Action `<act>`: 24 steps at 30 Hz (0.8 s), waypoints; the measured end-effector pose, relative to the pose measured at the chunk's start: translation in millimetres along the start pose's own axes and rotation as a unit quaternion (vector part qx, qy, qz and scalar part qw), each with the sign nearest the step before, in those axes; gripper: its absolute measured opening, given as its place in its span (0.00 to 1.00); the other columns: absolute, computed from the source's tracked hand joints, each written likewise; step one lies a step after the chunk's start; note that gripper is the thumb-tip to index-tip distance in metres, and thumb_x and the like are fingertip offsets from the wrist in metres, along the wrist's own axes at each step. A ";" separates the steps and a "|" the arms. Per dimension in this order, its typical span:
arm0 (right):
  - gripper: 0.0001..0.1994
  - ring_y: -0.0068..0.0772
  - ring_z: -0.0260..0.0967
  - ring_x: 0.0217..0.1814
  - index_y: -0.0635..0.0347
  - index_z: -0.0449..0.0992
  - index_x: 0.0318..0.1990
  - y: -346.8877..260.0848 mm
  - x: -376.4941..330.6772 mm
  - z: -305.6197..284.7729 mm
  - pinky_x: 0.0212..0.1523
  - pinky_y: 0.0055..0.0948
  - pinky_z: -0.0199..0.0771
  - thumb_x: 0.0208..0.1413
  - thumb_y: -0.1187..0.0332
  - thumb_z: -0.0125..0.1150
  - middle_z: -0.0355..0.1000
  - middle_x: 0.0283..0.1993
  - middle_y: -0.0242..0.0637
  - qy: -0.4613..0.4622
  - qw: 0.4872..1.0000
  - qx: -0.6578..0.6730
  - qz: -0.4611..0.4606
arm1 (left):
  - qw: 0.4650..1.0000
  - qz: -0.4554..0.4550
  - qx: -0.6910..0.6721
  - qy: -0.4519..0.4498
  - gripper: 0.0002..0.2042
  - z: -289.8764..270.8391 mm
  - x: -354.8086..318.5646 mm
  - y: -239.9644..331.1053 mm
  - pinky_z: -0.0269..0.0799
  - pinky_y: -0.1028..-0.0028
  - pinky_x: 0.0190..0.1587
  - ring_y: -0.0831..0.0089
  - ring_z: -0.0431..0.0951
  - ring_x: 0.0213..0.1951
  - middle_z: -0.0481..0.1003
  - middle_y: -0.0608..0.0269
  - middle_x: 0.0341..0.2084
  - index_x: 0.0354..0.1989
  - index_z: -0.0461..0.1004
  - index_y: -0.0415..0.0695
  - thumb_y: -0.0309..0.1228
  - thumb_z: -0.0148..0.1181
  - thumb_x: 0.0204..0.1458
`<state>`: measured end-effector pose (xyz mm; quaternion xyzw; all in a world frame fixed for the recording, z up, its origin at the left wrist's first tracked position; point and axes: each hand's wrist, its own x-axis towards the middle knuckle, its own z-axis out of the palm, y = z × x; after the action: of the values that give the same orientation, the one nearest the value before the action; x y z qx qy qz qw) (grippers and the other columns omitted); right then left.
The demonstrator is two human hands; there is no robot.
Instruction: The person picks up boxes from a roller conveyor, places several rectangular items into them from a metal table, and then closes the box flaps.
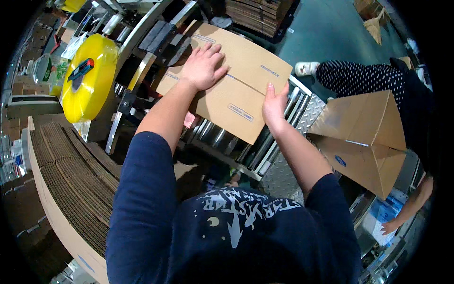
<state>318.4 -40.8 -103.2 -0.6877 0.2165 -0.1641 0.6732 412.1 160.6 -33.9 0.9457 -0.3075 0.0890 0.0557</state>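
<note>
Carton: While both hands touch it, the brown carton [243, 97] lies aslant on the roller conveyor [250, 157], its upper face closed, with a seam across the middle and small printed strips near the corners.
Left hand: The left hand [203, 71] rests palm down on the upper face, toward the carton's left side; its fingers are spread a little apart and clamped on nothing.
Right hand: The right hand [275, 106] is at the carton's right edge, thumb pointing away from the body along that edge, the other fingers on the outer side; their tips are partly hidden, so I cannot tell whether they are clamped on it.
Left of the carton: A dark metal guide [158, 38] stands close by; farther left is a yellow tape roll [92, 102] in clear film, with a red and teal hand tool [81, 69] lying on it.
Lower left: Flattened cardboard [75, 180] stands packed in a row.
Right of the conveyor: A patterned metal plate [283, 182] adjoins the rollers, and an open box [352, 118] sits tilted beyond it.
Co-worker: Another person in dotted trousers [362, 78] is next to that box, one hand [390, 226] low on a pale blue and white package [378, 218].
Far side: Stacked cardboard [257, 16] and a broom [374, 29] are near the green floor [319, 28].
</note>
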 end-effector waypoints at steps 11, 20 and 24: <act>0.18 0.21 0.63 0.22 0.60 0.68 0.33 42.6 -30.5 -34.4 0.22 0.24 0.64 0.59 0.52 0.42 0.66 0.20 0.33 -0.304 0.930 -0.049 0.201 | 1.000 0.020 -0.004 -0.003 0.23 3.2 -34.4 56.8 0.54 0.59 0.58 0.60 0.57 0.59 0.61 0.58 0.55 0.48 0.69 0.52 0.28 0.57 0.38; 0.18 0.51 0.70 0.40 0.63 0.75 0.37 198.4 -267.4 -417.3 0.39 0.41 0.69 0.45 0.58 0.54 0.73 0.37 0.50 -0.567 0.629 -0.464 0.261 | 0.984 -0.124 0.131 0.009 0.21 -2.7 -85.0 47.9 0.53 0.58 0.57 0.60 0.57 0.58 0.59 0.61 0.56 0.49 0.68 0.58 0.26 0.51 0.44; 0.18 0.49 0.70 0.41 0.61 0.75 0.41 215.9 -283.4 -486.9 0.42 0.39 0.69 0.46 0.58 0.54 0.73 0.39 0.49 -0.421 0.714 -0.464 0.312 | 0.960 -0.196 -0.023 -0.198 0.22 -77.2 -107.7 113.0 0.62 0.63 0.53 0.57 0.65 0.52 0.66 0.55 0.50 0.50 0.67 0.51 0.32 0.59 0.42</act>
<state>-191.5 -309.9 -280.6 -0.8050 0.1621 0.4827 0.3044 249.2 143.6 25.5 0.9846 -0.1226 -0.1203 0.0320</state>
